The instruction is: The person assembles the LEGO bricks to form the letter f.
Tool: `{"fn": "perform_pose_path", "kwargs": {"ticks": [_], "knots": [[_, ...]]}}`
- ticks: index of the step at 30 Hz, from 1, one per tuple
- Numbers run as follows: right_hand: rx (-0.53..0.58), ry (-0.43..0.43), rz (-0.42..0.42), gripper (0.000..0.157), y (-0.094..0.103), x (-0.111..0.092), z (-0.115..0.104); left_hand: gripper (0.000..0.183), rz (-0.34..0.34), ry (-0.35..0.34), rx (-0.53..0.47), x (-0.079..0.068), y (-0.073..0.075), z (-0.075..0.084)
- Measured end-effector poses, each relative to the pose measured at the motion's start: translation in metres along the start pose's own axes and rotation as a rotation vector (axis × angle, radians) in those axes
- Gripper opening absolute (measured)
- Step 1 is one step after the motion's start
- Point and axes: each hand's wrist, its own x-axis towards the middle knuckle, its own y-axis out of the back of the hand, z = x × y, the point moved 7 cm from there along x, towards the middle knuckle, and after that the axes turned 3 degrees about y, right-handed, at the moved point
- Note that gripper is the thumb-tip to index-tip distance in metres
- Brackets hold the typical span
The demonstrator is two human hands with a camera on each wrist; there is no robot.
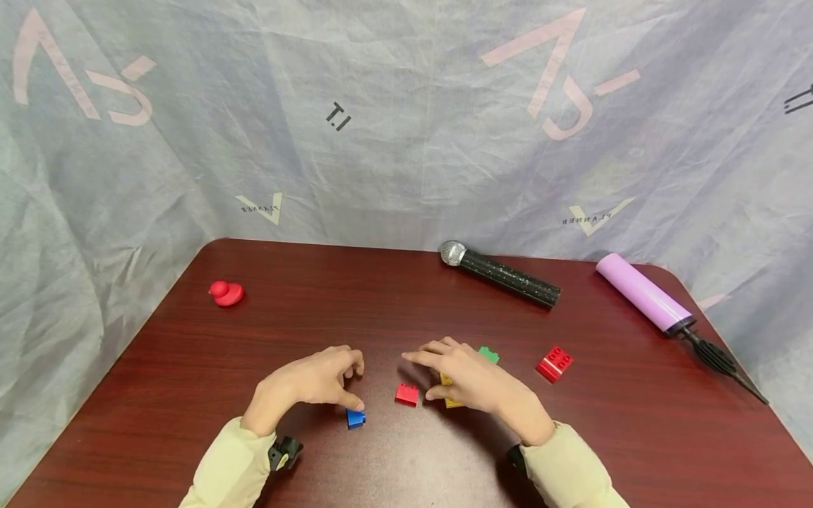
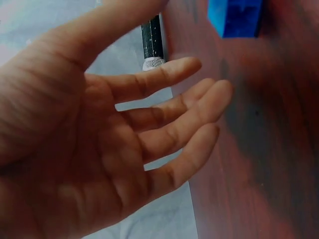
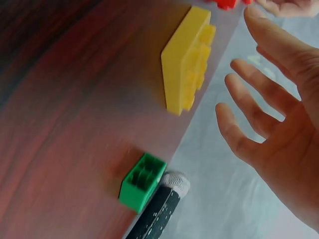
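My left hand (image 1: 320,377) hovers with loosely bent, parted fingers, its thumb close above a small blue toy brick (image 1: 356,418). In the left wrist view the palm faces the camera with nothing in it, and the blue brick (image 2: 235,17) lies past the thumb. Over a yellow brick (image 1: 454,403) is my right hand (image 1: 473,377), fingers spread and holding nothing; it partly hides that brick in the head view. The right wrist view shows the yellow brick (image 3: 182,59) lying apart from the fingers. Between the hands sits a red brick (image 1: 407,395).
A green brick (image 1: 488,354) lies just beyond the right hand, and a larger red brick (image 1: 555,363) farther right. Along the back are a red rubber duck (image 1: 227,293), a black microphone (image 1: 502,274) and a purple hand pump (image 1: 644,293). Grey cloth (image 1: 381,141) hangs behind the table.
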Motion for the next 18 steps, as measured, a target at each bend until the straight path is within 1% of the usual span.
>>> {"fn": "perform_pose_path", "kwargs": {"ticks": [4,9,10,14,18], "knots": [[-0.012,0.007,-0.067,0.056,-0.009,0.008,-0.006,0.044,-0.03,-0.009,0.023,-0.004,-0.009,0.003],[-0.017,-0.018,-0.133,0.051,-0.017,0.015,-0.008,0.048,-0.042,0.013,0.064,-0.003,-0.019,0.003],[-0.019,-0.02,-0.142,0.051,-0.018,0.016,-0.009,0.048,-0.044,0.015,0.084,-0.003,-0.02,0.004],[-0.022,-0.02,-0.161,0.046,-0.022,0.017,-0.01,0.046,-0.048,0.033,0.103,-0.002,-0.024,0.005],[-0.03,-0.003,-0.149,0.038,-0.023,0.017,-0.01,0.041,-0.037,0.013,0.106,-0.003,-0.026,0.008]]}}
